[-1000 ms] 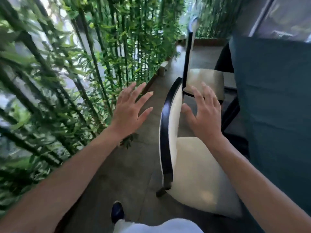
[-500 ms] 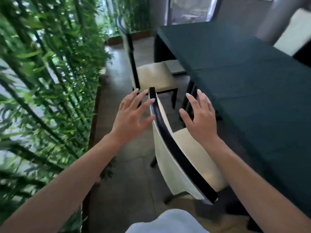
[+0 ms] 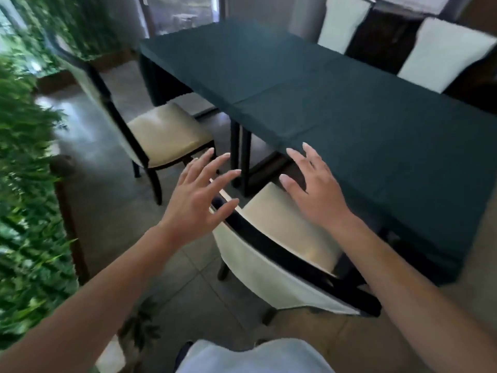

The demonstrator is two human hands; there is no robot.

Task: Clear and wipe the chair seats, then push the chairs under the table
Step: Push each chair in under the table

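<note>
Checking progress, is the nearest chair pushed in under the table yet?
Partly. The nearest chair has its seat front by the table edge; most of the seat shows.

The near chair (image 3: 282, 254) stands at the desk (image 3: 336, 103), its seat partly under the edge. A second chair (image 3: 164, 135) stands further left, apart from the desk. 2 more chairs (image 3: 441, 52) sit behind the desk.

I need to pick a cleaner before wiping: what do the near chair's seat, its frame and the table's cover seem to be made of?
Seat: cream, smooth with a soft sheen, probably leather or vinyl. Frame: black and glossy, likely lacquered wood. Table cover: matt dark teal cloth; creases and a hanging edge show fabric.
</note>
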